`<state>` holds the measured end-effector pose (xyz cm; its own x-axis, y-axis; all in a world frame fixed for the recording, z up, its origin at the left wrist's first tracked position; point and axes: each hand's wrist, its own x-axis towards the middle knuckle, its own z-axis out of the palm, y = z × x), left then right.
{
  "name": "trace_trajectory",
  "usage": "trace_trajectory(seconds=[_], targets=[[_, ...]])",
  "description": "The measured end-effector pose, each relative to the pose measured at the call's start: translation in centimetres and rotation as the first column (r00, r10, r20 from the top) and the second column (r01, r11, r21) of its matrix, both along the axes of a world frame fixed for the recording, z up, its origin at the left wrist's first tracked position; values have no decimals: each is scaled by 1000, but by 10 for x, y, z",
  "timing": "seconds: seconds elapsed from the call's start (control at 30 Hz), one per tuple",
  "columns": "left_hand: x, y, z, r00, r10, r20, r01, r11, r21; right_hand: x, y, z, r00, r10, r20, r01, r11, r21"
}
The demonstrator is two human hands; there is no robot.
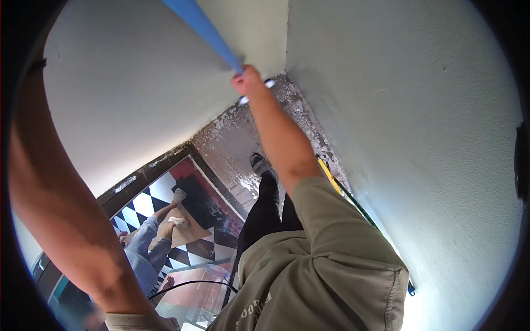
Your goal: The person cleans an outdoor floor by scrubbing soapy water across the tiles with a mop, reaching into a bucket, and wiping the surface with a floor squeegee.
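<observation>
Pole sits in your right hand, fingers closed round it, and runs up past the left wall. Your left hand is out of view, so I cannot tell its state. A white piece shows beyond your right hand, near the corner. That tight corner could make the pole scrape a wall if you swing wide. Patchy floor might cost your shoe its grip. Stepping sideways could knock the yellow strip beside the right wall.
</observation>
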<state>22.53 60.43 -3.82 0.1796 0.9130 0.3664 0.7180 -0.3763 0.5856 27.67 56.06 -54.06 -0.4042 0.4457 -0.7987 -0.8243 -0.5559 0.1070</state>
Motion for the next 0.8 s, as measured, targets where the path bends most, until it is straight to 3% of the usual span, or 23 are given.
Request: trace_trajectory(seconds=[0.07,0.1,0.2,0.33,0.43,0.53,0.63,0.8], targets=[[0,0,0,1000,8,0,-8,1000,-4,34,22,-8,999,-47,21,44,994,104],[1,2,-2,1000,5,1,-5,1000,-4,30,22,-8,998,18,68,-24,996,84],[0,1,-1,1000,15,10,-15,1000,7,6,9,-7,998,-19,52,18,999,35],[0,0,-3,999,31,12,-31,1000,3,-43,-21,-31,993,45,-109,-49,998,-27],[-1,-2,-2,999,32,9,-33,999,6,-31,-10,-34,991,82,-107,-88,995,-47],[-2,-3,-4,999,32,6,-32,999,2,12,14,-45,996,11,-83,-9,1000,28],[-1,-1,-6,999,39,9,-39,999,2,11,14,-31,1000,0,2,0,999,44],[-2,-3,-8,999,52,15,-52,999,1,-41,-26,-23,998,23,-51,-26,997,-69]])
